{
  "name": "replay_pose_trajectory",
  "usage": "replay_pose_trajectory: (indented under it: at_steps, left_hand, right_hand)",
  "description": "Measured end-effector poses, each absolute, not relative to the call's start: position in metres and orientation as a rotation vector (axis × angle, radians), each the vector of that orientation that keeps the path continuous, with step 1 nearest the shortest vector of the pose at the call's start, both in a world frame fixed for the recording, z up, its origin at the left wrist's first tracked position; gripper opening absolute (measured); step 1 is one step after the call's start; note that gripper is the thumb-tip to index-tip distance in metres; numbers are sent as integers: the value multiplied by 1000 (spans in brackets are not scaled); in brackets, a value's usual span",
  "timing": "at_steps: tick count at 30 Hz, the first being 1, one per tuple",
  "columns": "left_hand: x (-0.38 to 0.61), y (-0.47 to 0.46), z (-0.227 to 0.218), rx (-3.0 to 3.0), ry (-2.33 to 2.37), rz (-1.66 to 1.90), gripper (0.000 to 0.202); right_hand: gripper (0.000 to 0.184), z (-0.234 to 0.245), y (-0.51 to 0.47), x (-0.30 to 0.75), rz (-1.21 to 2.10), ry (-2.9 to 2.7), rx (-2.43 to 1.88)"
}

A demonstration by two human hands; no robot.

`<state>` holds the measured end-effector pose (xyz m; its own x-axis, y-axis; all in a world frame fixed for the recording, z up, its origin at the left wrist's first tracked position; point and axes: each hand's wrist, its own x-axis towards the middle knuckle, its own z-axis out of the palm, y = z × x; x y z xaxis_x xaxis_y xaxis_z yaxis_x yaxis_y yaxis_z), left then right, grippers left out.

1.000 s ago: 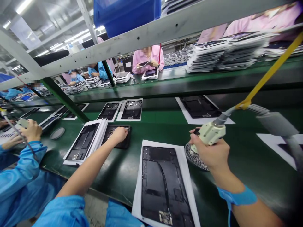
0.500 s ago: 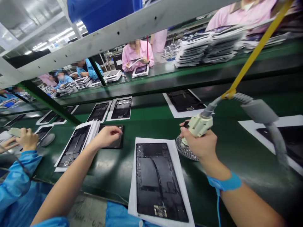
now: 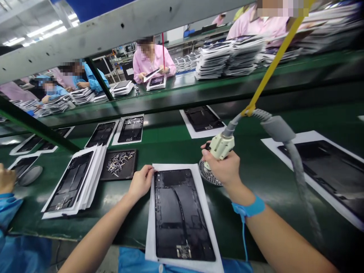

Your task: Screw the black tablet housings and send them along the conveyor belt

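Observation:
My right hand point(image 3: 222, 163) is wrapped around a pale green electric screwdriver point(image 3: 220, 146), whose lower end is over a round perforated screw plate point(image 3: 209, 176). Its tip is hidden by my fingers. In front of me a black tablet back housing point(image 3: 176, 204) lies on a white sheet point(image 3: 150, 231), with a dark cable running down its middle. At its top left corner, my left hand point(image 3: 143, 180) has thumb and fingers pinched together; anything between them is too small to make out. Left of that hand is a dark tray point(image 3: 132, 170) with a heap of small strip-like parts point(image 3: 118, 163).
A stack of housings on sheets point(image 3: 72, 182) stands left of the tray. More housings lie behind and at right point(image 3: 327, 163). A yellow strap point(image 3: 273, 64) and thick grey cable point(image 3: 298, 170) hang at the screwdriver. A co-worker's hand point(image 3: 7, 180) is at far left.
My left hand has moved from over the small-parts tray to the housing's top left corner, uncovering the tray. My right hand stays with the screwdriver at the perforated plate. The view has shifted.

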<state>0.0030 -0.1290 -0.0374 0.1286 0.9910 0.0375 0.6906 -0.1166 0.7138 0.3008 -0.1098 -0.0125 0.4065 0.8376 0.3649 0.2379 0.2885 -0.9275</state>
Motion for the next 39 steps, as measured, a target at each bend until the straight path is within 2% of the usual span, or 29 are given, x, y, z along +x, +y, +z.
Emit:
replay_pose_trajectory:
  at_steps: [4, 15, 24, 32, 39]
  left_hand:
    - [6, -122, -35, 1813, 1498, 710, 25]
    - [0, -117, -58, 2550, 1325, 806, 30]
    - [13, -140, -46, 2867, 1459, 285, 28]
    - [20, -150, -42, 2805, 1476, 190, 36]
    - [4, -115, -54, 2635, 1329, 558, 31]
  right_hand:
    - [23, -12, -110, 301, 559, -1118, -1236]
    - [22, -13, -112, 301, 560, -1140, -1253]
    - [22, -10, -116, 301, 552, -1105, -1224]
    - [15, -13, -119, 298, 436, -1077, -1130]
    - [13, -19, -120, 301, 385, -1100, -1151]
